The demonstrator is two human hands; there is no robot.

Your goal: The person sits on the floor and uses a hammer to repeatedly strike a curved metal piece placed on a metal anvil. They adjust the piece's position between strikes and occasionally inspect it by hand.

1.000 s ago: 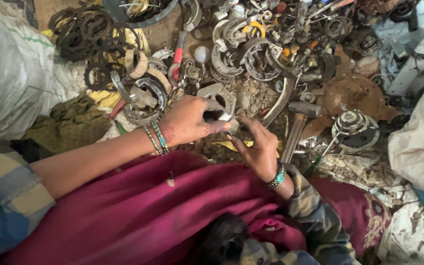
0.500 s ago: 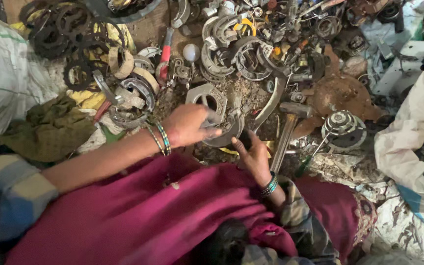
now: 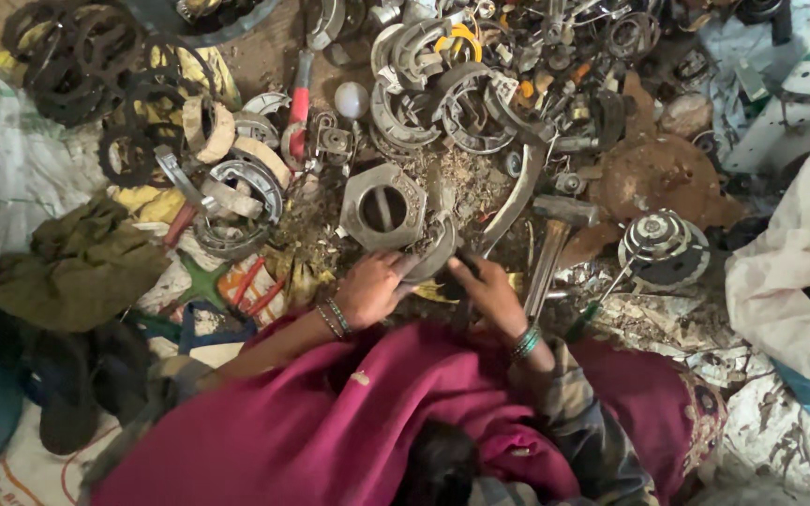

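Since a second ago both hands have dropped lower and closer together, and the view has swung so the scrap pile fills more of the top. Going left to right: a heap of dark rings (image 3: 77, 66) sits far left, then a red-handled tool (image 3: 298, 103), then a grey metal housing with a round hole (image 3: 382, 206) just above the hands. The left hand (image 3: 372, 289) is curled around the lower end of a curved metal shoe (image 3: 435, 251), and the right hand (image 3: 487, 292) pinches something dark against it; can't tell what exactly. Looks like they're mid-way through working that piece apart. A hammer (image 3: 555, 239) lies just right, within reach, then a round ribbed part (image 3: 663, 245).
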